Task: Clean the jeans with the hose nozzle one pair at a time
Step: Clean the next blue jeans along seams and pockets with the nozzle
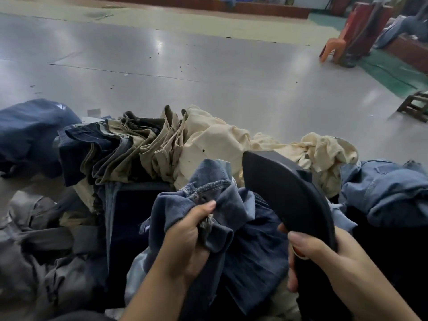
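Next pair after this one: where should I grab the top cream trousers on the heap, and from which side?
Take the cream trousers at the bunched fold on the near upper edge, coming from above and slightly right. That ridge stands proud of the pile, so fingers can close round it. The left side abuts the stacked khaki pairs, and the nozzle in the right hand crowds the near right.

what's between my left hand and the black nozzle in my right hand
In the head view, only bunched blue denim: the jeans that the left hand grips fill the gap to the nozzle held by the right hand.
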Demonstrator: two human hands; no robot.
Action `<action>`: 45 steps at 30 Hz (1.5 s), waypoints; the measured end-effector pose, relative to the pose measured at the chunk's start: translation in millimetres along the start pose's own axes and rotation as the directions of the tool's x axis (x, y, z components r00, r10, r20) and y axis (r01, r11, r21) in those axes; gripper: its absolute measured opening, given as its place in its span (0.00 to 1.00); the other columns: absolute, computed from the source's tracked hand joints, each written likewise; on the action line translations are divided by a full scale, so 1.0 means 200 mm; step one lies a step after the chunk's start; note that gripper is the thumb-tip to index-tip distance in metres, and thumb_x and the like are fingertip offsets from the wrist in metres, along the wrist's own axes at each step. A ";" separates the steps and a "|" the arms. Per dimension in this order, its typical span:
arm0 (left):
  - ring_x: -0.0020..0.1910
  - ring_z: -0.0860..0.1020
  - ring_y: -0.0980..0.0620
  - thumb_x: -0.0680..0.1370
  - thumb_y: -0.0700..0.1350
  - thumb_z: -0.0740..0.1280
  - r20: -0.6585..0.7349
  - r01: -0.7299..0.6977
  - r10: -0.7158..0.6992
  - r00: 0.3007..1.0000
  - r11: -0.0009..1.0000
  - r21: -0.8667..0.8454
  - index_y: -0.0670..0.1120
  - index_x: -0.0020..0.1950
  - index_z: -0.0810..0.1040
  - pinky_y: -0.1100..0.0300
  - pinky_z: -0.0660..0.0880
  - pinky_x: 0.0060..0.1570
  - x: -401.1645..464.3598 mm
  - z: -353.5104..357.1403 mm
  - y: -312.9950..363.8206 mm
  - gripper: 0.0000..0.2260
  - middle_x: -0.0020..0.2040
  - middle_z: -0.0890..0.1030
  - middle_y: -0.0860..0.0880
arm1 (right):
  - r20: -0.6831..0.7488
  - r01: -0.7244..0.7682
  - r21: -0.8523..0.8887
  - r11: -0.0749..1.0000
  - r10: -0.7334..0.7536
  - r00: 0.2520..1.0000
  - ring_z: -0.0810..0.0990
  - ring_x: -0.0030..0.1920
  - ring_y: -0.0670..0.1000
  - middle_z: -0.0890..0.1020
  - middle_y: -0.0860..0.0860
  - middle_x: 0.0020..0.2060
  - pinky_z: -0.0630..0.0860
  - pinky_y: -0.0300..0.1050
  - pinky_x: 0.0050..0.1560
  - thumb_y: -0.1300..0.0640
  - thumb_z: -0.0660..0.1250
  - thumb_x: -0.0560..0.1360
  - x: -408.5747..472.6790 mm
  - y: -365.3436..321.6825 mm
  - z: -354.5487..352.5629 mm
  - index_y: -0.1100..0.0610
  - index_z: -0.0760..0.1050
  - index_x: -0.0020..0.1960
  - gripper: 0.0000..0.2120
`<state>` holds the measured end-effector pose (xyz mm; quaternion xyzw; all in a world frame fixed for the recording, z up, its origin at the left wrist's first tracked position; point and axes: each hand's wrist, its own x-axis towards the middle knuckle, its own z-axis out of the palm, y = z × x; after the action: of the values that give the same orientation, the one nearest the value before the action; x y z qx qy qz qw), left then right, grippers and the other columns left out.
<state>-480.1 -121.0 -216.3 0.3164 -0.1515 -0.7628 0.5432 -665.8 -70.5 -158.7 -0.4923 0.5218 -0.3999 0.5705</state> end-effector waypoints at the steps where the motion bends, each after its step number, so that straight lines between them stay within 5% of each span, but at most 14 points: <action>1: 0.53 0.82 0.43 0.70 0.39 0.64 0.022 -0.007 0.007 1.000 1.000 0.009 0.37 0.51 0.83 0.54 0.80 0.50 0.00 0.00 -0.01 0.14 0.53 0.83 0.37 | 0.017 -0.018 -0.007 1.000 0.018 1.000 0.78 0.23 0.59 0.77 0.65 0.25 0.72 0.41 0.24 0.42 0.75 0.52 0.00 0.00 0.00 0.59 0.81 0.39 0.24; 7: 0.35 0.83 0.49 0.65 0.40 0.65 0.043 -0.024 0.019 0.999 0.993 0.115 0.39 0.35 0.85 0.61 0.80 0.34 -0.03 -0.01 -0.03 0.09 0.36 0.83 0.40 | 0.062 -0.116 -0.107 0.987 0.123 0.990 0.77 0.22 0.55 0.78 0.59 0.23 0.70 0.40 0.24 0.43 0.72 0.56 -0.01 0.00 0.07 0.56 0.78 0.31 0.15; 11: 0.32 0.83 0.49 0.64 0.39 0.65 0.038 -0.093 0.092 0.995 0.995 0.038 0.39 0.33 0.84 0.61 0.79 0.31 -0.03 -0.05 0.05 0.09 0.33 0.83 0.42 | -0.173 -0.091 -0.056 0.994 0.080 0.982 0.74 0.20 0.54 0.76 0.62 0.22 0.70 0.41 0.22 0.48 0.75 0.58 0.07 0.04 0.01 0.58 0.76 0.29 0.15; 14: 0.53 0.80 0.38 0.80 0.41 0.53 0.216 -0.158 0.221 0.951 0.949 -0.274 0.31 0.52 0.80 0.51 0.75 0.57 -0.01 -0.05 0.12 0.19 0.49 0.81 0.32 | -0.259 -0.071 0.094 0.993 0.093 0.961 0.75 0.24 0.56 0.76 0.59 0.26 0.72 0.45 0.26 0.46 0.76 0.54 0.10 0.05 -0.05 0.59 0.77 0.33 0.18; 15: 0.58 0.78 0.36 0.83 0.48 0.48 0.105 -0.195 0.241 0.965 0.924 -0.328 0.31 0.57 0.77 0.47 0.72 0.62 0.00 -0.07 0.11 0.25 0.54 0.79 0.30 | -0.264 -0.060 0.121 0.991 0.091 0.960 0.76 0.24 0.55 0.76 0.58 0.27 0.73 0.46 0.27 0.44 0.74 0.54 0.10 0.05 -0.06 0.58 0.78 0.34 0.19; 17: 0.63 0.74 0.35 0.81 0.60 0.47 0.016 -0.058 0.065 0.998 0.957 -0.286 0.32 0.63 0.75 0.45 0.68 0.66 0.01 -0.10 0.07 0.33 0.60 0.76 0.30 | -0.241 -0.055 0.137 0.989 0.087 0.967 0.76 0.25 0.55 0.76 0.57 0.27 0.73 0.47 0.28 0.46 0.76 0.55 0.10 0.05 -0.07 0.56 0.80 0.34 0.15; 20: 0.66 0.73 0.39 0.75 0.66 0.56 0.096 0.126 -0.108 0.990 0.970 -0.206 0.38 0.63 0.78 0.43 0.67 0.67 0.07 -0.13 0.04 0.34 0.65 0.75 0.36 | -0.189 -0.053 0.131 0.990 0.077 0.979 0.76 0.24 0.56 0.75 0.59 0.26 0.73 0.46 0.24 0.50 0.75 0.62 0.09 0.06 -0.04 0.57 0.78 0.31 0.11; 25: 0.73 0.62 0.40 0.79 0.64 0.51 0.115 -0.088 0.100 0.988 0.990 -0.107 0.34 0.71 0.65 0.46 0.47 0.75 -0.01 -0.08 0.13 0.36 0.71 0.67 0.34 | -0.087 -0.049 0.014 0.999 0.050 0.995 0.77 0.25 0.56 0.78 0.63 0.25 0.73 0.41 0.26 0.40 0.70 0.57 0.05 0.05 -0.03 0.62 0.77 0.31 0.23; 29: 0.50 0.83 0.46 0.74 0.51 0.65 0.114 -0.071 0.081 0.990 0.993 -0.096 0.40 0.49 0.83 0.54 0.79 0.48 0.01 -0.06 0.06 0.16 0.49 0.83 0.41 | -0.011 -0.007 -0.014 1.000 0.007 1.000 0.77 0.24 0.57 0.77 0.61 0.24 0.73 0.41 0.26 0.43 0.71 0.58 0.01 0.02 -0.01 0.62 0.77 0.37 0.22; 35: 0.42 0.79 0.45 0.59 0.42 0.72 -0.012 0.056 -0.055 0.998 0.989 0.135 0.40 0.37 0.84 0.59 0.76 0.43 -0.01 -0.05 0.02 0.10 0.41 0.79 0.39 | 0.053 -0.029 -0.128 0.991 0.036 0.998 0.77 0.21 0.52 0.78 0.57 0.22 0.70 0.38 0.25 0.49 0.70 0.64 -0.02 -0.01 0.08 0.53 0.76 0.31 0.09; 38: 0.37 0.82 0.47 0.63 0.45 0.70 0.037 0.099 -0.107 0.994 0.979 0.177 0.40 0.38 0.85 0.60 0.77 0.35 -0.04 -0.04 0.00 0.10 0.37 0.82 0.40 | -0.111 0.003 -0.138 0.990 -0.018 0.994 0.76 0.21 0.55 0.77 0.57 0.22 0.70 0.40 0.22 0.52 0.74 0.68 0.01 0.01 0.08 0.56 0.73 0.31 0.14; 41: 0.37 0.70 0.47 0.55 0.47 0.75 -0.049 0.088 -0.079 0.996 0.976 0.199 0.41 0.40 0.80 0.58 0.64 0.39 -0.03 -0.04 0.02 0.18 0.40 0.71 0.41 | -0.242 0.030 -0.105 0.994 -0.054 0.969 0.74 0.21 0.57 0.76 0.61 0.21 0.70 0.40 0.23 0.50 0.73 0.69 0.03 -0.02 0.03 0.59 0.74 0.27 0.18; 44: 0.30 0.69 0.51 0.66 0.41 0.71 -0.106 0.089 -0.066 0.992 0.969 0.230 0.42 0.33 0.79 0.61 0.64 0.34 -0.05 -0.01 0.03 0.04 0.31 0.71 0.44 | -0.109 0.013 -0.105 0.994 -0.024 0.994 0.76 0.21 0.57 0.76 0.61 0.22 0.70 0.40 0.23 0.44 0.73 0.58 0.00 -0.05 0.00 0.55 0.78 0.29 0.14; 45: 0.26 0.70 0.54 0.72 0.40 0.67 -0.112 0.089 -0.061 0.992 0.958 0.272 0.43 0.28 0.79 0.63 0.66 0.29 -0.04 -0.02 0.02 0.12 0.27 0.72 0.46 | -0.043 -0.014 -0.131 0.991 0.008 0.999 0.77 0.21 0.56 0.77 0.60 0.22 0.70 0.40 0.23 0.42 0.72 0.56 -0.02 -0.04 0.01 0.53 0.78 0.30 0.14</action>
<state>-473.3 -115.1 -214.8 0.4333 -0.2163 -0.7370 0.4715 -663.4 -68.9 -149.6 -0.5172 0.5617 -0.3721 0.5278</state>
